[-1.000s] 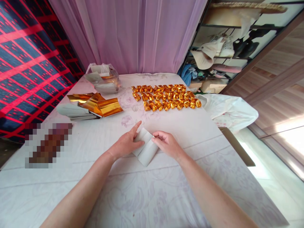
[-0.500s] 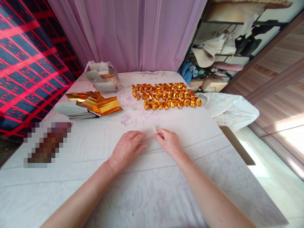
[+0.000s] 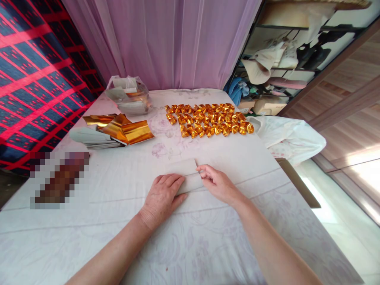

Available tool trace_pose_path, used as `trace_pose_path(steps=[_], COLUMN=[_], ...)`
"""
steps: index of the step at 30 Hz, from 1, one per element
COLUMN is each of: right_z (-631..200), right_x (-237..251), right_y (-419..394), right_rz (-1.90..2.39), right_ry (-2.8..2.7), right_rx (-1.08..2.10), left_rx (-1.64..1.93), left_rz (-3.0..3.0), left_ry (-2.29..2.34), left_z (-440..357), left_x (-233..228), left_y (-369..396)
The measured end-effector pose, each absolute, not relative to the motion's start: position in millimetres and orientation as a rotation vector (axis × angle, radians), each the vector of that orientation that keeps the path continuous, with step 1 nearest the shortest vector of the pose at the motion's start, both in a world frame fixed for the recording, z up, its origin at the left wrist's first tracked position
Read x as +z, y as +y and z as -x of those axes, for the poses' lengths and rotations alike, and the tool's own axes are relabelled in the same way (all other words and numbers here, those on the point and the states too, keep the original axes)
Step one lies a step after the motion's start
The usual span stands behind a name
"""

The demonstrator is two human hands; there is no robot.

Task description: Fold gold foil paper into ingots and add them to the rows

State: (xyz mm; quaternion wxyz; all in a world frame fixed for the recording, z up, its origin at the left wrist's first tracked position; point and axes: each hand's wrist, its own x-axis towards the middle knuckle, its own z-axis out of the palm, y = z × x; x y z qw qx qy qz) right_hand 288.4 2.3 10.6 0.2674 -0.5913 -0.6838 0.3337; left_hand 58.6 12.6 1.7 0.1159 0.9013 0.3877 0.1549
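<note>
Paper (image 3: pixel 184 166) lay inside the edges of the table (image 3: pixel 118 178), partly under a flattened left hand (image 3: pixel 164 196); whether the right hand (image 3: pixel 219 184) gripped it was unclear. Light pressure risked it slipping askew.

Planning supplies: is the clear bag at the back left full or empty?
Not empty: pale and gold sheets show through the bag. Whether it is full, I cannot tell.
</note>
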Motion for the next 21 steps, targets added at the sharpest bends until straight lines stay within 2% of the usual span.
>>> trace_pose_path(steps=[5,14,21], right_z=[-295.9,-295.0,-291.8], right_x=[3.6,-13.6,-2.7], right_y=[-8.1,-8.4,-12.1], right_rz=[1.421,1.344,1.338], right_ry=[-1.953,-2.247,-2.279], right_rx=[0.86,0.189,0.117], left_rx=[0.481,0.507,0.544], left_rz=[-2.642,-2.719,-2.716], left_ry=[1.166,1.161,1.112], left_z=[-60.3,-60.1,-52.4], left_x=[1.9,1.8,0.5], left_y=[10.6,10.4,5.1])
